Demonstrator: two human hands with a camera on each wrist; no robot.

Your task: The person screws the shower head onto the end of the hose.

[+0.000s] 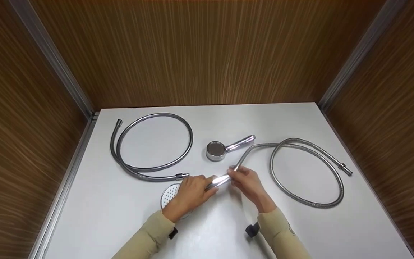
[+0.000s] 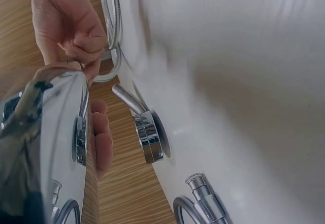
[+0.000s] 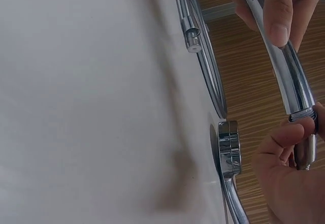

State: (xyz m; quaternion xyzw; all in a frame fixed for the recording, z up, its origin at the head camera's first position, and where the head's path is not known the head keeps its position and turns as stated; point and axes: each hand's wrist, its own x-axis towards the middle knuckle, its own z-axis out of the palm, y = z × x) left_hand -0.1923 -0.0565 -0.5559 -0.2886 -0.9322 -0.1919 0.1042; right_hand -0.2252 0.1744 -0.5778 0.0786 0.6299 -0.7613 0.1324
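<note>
A chrome shower head with a white dotted spray face [image 1: 169,194] hangs above the table, tilted. My left hand [image 1: 192,192] grips its handle [image 3: 294,79], covering part of it in the head view. With thumb and fingers my right hand [image 1: 248,183] pinches the metal end fitting [image 3: 306,153] of a flexible shower hose [image 1: 340,192]. That fitting sits at the handle's lower end, where some thread shows in the right wrist view. From there the hose bends up and loops over the table's right side. Large and close in the left wrist view is the shower head's chrome back [image 2: 63,112].
Behind my hands lies a second chrome shower head [image 1: 215,150], its handle pointing back right. A second hose [image 1: 192,138] is coiled on the left. Both rest on the white table [image 1: 95,212], which wood-grain panels [image 1: 199,54] enclose at the back and sides.
</note>
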